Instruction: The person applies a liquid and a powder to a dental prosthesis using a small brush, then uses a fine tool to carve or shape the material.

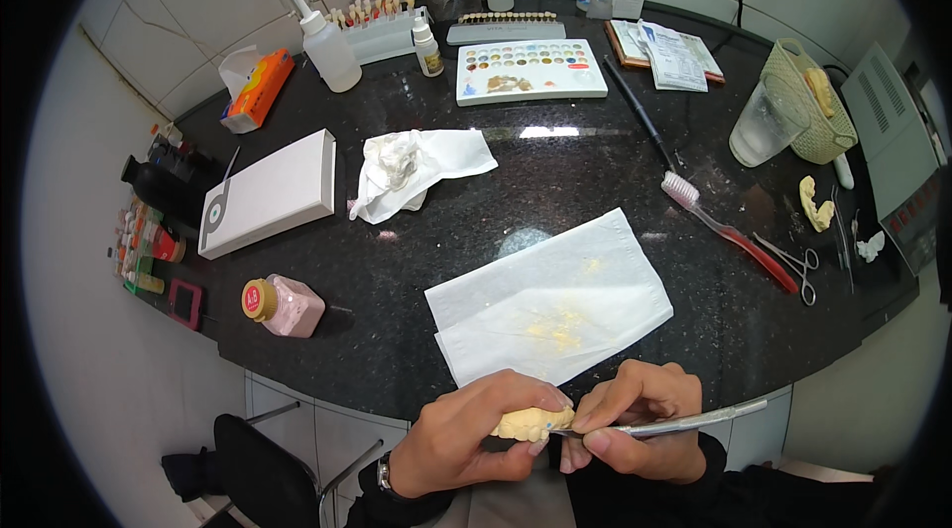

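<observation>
Near the counter's front edge, my left hand (466, 434) is closed around a pale yellow dental cast (521, 424) with a row of teeth along its lower side. My right hand (640, 419) grips a slim metal carving knife (694, 421), its handle pointing off to the right. The tool's tip meets the right end of the cast or lies right beside it; fingers hide the exact contact. Just beyond both hands lies a folded white paper towel (605, 295), with yellow shavings (557, 330) scattered over it.
A toothbrush (734, 231), scissor-like forceps (793, 265) and another cast piece (816, 204) lie at right. A pink-filled jar (288, 305), white box (268, 193) and crumpled tissue (397, 166) are at left. A paint palette (531, 72) and squeeze bottle (330, 52) stand farther back.
</observation>
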Tool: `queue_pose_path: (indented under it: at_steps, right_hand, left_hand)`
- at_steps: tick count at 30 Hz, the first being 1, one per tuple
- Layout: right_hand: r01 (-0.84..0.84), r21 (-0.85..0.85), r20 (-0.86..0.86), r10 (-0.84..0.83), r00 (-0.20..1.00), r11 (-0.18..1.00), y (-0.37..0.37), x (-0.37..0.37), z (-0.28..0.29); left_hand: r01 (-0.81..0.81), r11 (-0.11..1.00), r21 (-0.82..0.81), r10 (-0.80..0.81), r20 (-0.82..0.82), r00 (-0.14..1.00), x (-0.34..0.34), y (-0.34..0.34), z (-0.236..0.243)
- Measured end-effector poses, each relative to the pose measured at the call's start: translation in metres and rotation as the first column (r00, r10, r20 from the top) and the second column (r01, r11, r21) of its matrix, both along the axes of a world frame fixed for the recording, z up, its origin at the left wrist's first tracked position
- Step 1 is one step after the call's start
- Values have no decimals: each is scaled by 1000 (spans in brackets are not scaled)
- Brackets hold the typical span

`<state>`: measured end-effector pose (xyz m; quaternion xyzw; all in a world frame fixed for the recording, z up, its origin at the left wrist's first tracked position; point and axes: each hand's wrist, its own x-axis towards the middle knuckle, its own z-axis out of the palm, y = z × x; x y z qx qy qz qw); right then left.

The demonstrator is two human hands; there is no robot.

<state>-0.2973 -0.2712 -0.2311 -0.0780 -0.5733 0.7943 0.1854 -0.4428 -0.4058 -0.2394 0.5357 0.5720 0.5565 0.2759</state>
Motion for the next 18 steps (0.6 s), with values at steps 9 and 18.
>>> queue_pose_path:
  at_steps: [9, 18]
  right_hand:
    - [9, 133, -9, -8, 1000, 991, -1, 2, -1]
    - [27, 238, -50, -16, 999, 971, -1, 0, 3]
  left_hand:
    - [-6, 1000, -12, 6, 8, 1000, -1, -1, 1]
    - [17, 996, -91, -11, 64, 998, -2, 0, 4]
